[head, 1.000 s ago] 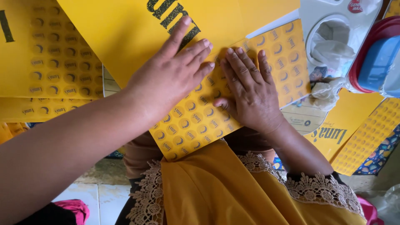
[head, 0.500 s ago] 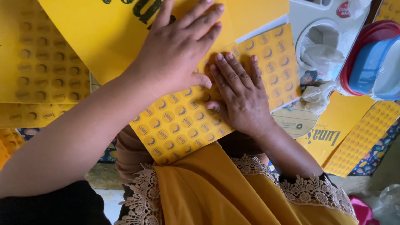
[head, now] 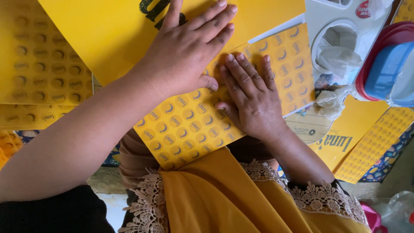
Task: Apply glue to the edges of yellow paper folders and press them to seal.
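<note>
A yellow sticker sheet [head: 185, 129] covered with rows of small round labels lies slanted in front of me. My right hand [head: 252, 97] rests flat on its middle, palm down, fingers spread and pointing away from me. My left hand [head: 185, 51] lies flat just left of it, fingers stretched onto a large plain yellow sheet [head: 108, 34] with black lettering. Its thumb touches the sticker sheet near my right fingertips. Neither hand grips anything. A mustard garment with a lace edge [head: 224, 194] covers the sheet's near edge.
More yellow sticker sheets [head: 39, 64] lie at the left and another [head: 371, 146] at the lower right. A white machine [head: 327, 21] with crumpled plastic [head: 332, 101] stands at the upper right, beside a blue container [head: 384, 69] in a red one [head: 401, 30].
My left hand has slid up and away from me, off most of the sticker sheet and onto the large yellow sheet. My right hand has stayed flat on the sticker sheet.
</note>
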